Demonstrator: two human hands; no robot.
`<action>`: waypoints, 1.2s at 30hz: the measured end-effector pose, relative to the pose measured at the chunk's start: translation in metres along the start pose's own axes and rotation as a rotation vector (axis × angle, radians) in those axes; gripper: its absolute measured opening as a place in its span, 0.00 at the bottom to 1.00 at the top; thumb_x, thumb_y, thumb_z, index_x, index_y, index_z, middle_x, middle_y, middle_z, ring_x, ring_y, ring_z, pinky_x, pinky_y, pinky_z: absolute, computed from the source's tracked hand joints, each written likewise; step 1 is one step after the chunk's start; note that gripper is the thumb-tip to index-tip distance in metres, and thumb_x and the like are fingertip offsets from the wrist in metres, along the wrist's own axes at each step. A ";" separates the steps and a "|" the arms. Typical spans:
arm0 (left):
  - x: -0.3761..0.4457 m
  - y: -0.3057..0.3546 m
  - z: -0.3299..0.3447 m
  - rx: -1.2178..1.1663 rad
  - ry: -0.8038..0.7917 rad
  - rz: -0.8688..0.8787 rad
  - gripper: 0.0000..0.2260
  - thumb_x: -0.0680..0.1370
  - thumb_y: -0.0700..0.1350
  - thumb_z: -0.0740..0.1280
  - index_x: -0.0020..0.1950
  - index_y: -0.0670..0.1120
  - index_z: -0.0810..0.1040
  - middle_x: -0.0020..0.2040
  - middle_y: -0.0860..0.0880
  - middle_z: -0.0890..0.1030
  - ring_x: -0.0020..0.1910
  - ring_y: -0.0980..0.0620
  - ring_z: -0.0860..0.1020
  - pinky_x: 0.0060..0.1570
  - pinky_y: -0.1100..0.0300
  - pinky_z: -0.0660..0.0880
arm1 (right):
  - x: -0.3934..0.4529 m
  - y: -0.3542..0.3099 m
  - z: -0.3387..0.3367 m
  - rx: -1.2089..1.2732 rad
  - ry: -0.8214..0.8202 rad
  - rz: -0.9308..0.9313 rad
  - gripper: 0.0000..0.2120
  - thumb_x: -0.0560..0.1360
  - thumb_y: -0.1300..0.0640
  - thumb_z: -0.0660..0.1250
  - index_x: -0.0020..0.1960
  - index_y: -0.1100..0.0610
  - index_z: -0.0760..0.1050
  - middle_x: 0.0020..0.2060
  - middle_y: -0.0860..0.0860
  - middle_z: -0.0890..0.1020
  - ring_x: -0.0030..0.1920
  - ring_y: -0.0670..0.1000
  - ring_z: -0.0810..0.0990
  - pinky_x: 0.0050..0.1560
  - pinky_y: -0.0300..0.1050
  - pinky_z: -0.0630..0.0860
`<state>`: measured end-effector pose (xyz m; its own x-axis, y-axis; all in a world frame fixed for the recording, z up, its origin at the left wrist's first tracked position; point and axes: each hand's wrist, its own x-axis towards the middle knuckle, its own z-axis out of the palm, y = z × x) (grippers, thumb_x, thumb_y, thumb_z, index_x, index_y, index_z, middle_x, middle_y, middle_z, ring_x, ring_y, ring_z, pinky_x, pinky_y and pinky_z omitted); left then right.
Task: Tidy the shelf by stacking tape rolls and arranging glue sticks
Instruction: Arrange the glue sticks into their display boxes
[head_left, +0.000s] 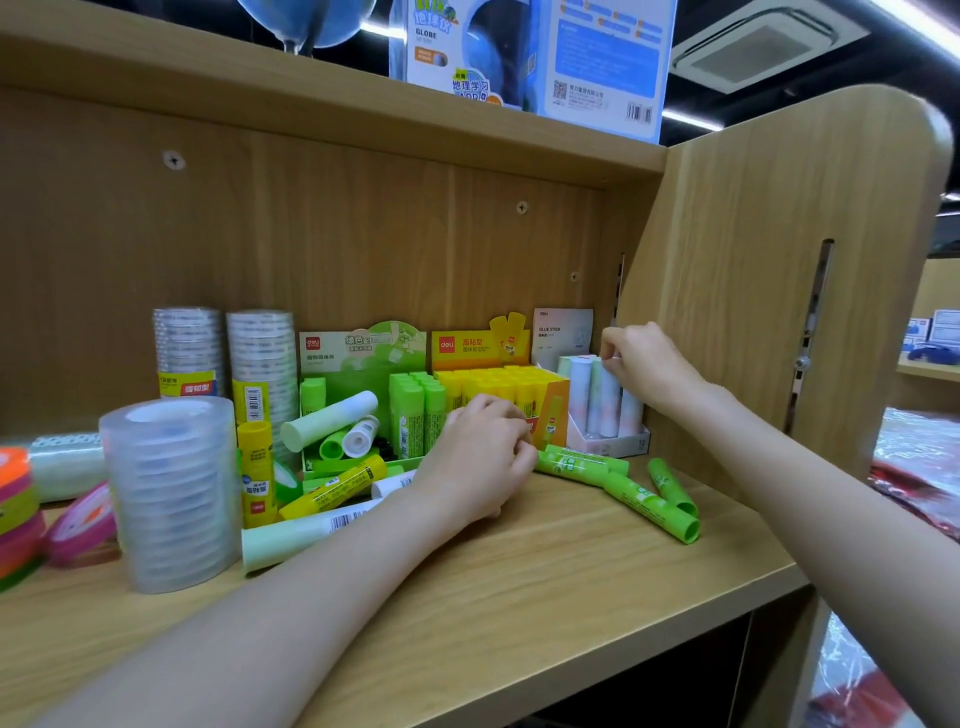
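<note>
The right hand (641, 364) is pinching a pale white glue stick (609, 400) standing in the white display box (615, 446), right of the yellow glue-stick carton (550, 400). The left hand (480, 457), fingers curled, is resting before that carton; its grip is unclear.

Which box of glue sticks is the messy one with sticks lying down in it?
The green box, left of the yellow box. A pale stick lies tipped across it, while the yellow box's sticks all stand upright.

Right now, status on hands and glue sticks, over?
Right hand fingers pinching a white glue stick upright in the white box. Left hand curled over a loose green glue stick. More green sticks loose on the shelf.
</note>
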<state>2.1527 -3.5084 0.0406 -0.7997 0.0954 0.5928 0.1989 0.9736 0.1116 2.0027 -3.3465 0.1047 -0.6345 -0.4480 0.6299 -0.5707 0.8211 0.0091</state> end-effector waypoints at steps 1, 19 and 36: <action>0.000 0.000 0.000 0.001 -0.001 0.001 0.14 0.79 0.44 0.56 0.55 0.45 0.79 0.63 0.52 0.74 0.64 0.54 0.63 0.62 0.56 0.60 | -0.002 0.001 0.001 -0.008 0.014 -0.001 0.07 0.75 0.66 0.57 0.48 0.63 0.74 0.45 0.60 0.78 0.50 0.60 0.71 0.47 0.48 0.67; -0.001 -0.001 0.000 0.000 -0.003 0.003 0.14 0.79 0.45 0.55 0.56 0.45 0.79 0.64 0.51 0.73 0.65 0.53 0.63 0.64 0.55 0.60 | -0.027 -0.002 -0.002 -0.082 -0.074 0.017 0.14 0.74 0.71 0.54 0.55 0.65 0.74 0.54 0.59 0.76 0.58 0.60 0.71 0.50 0.46 0.69; 0.003 -0.001 -0.004 -0.294 0.138 -0.091 0.11 0.77 0.40 0.60 0.45 0.42 0.82 0.53 0.45 0.80 0.56 0.46 0.72 0.51 0.61 0.62 | -0.163 -0.041 -0.054 0.224 -0.359 0.054 0.16 0.71 0.46 0.69 0.55 0.51 0.74 0.54 0.48 0.70 0.52 0.48 0.73 0.54 0.44 0.70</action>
<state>2.1529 -3.5098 0.0453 -0.7416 -0.0379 0.6698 0.3012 0.8733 0.3830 2.1578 -3.2882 0.0438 -0.7853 -0.5333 0.3144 -0.6055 0.7674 -0.2109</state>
